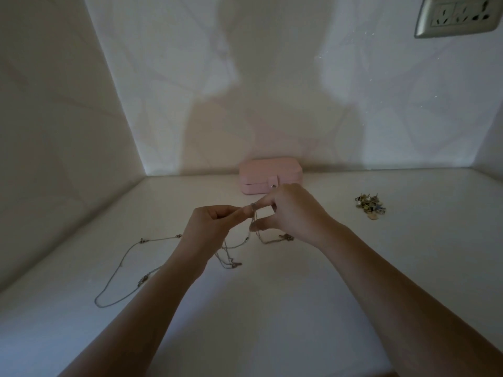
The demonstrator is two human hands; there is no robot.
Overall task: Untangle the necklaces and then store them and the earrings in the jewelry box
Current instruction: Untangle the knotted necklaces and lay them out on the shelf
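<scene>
White counter (272,308) in dim corner, socket (457,16) top right. Closed box (261,176) at back, earrings (370,206) right; left hand (209,224), right hand (294,210) pinch necklaces (230,263).

Only two hands and two slender forearms (394,281) of the person show. The left hand (209,221) and the right hand (292,210) are bare, and each forearm is uncovered from the wrist to the lower edge of the view. In the dim light the fingers (241,212) are too blurred to tell nails or other fine detail.
</scene>
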